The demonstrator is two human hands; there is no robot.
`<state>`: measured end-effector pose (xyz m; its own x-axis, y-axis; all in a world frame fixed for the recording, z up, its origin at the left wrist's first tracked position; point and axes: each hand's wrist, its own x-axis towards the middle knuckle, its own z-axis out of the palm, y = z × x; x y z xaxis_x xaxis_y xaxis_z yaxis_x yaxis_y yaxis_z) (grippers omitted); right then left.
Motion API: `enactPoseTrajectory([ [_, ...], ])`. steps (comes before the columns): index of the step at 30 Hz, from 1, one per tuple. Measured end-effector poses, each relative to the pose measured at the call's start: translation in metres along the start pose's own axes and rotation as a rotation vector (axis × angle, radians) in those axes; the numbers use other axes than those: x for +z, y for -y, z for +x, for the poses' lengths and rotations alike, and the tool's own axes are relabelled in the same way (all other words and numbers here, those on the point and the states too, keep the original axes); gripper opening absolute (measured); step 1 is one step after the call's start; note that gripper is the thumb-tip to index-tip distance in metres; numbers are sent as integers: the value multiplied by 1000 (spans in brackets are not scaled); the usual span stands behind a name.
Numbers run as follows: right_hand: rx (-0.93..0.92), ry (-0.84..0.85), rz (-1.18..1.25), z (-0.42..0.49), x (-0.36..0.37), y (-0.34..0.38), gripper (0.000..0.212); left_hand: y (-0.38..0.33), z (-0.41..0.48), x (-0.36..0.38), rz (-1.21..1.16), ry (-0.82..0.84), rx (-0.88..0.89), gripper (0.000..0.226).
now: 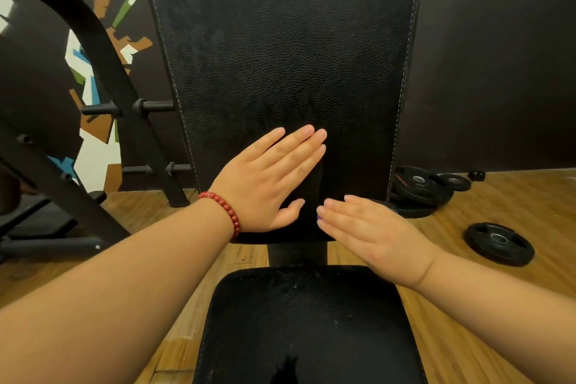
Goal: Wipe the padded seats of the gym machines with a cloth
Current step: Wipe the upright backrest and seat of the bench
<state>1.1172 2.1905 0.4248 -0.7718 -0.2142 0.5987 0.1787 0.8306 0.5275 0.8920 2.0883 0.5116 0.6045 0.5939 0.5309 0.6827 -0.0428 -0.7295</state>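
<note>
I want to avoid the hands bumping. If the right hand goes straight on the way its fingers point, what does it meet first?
Probably the left hand, which lies flat on the backrest; the right hand points left at it across a small gap. Depth is unclear.

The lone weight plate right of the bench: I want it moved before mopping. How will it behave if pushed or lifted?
The weight plate lies flat on the wooden floor, so it should slide rather than roll. It looks thick and solid, probably heavy for its size. Its cut-out openings likely offer a handhold.
</note>
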Motion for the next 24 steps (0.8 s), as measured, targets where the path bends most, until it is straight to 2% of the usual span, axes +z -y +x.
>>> enactPoseTrajectory([
  [4,-20,0,-29,8,-14,-5,35,0,0,0,-15,-27,-7,72],
  [7,98,-110,-69,24,-22,-17,35,-1,1,0,-15,-68,-15,64],
  [10,202,-123,-91,32,-14,-9,38,-1,3,-3,-44,-87,-41,61],
  [16,182,-82,-77,17,11,14,40,-13,-39,2,-47,35,-139,66],
  [19,105,-52,-67,10,15,18,40,-25,-52,7,-41,62,-187,67],
  [24,-91,92,-45,-1,6,16,39,-34,-54,15,-17,40,-262,68],
])
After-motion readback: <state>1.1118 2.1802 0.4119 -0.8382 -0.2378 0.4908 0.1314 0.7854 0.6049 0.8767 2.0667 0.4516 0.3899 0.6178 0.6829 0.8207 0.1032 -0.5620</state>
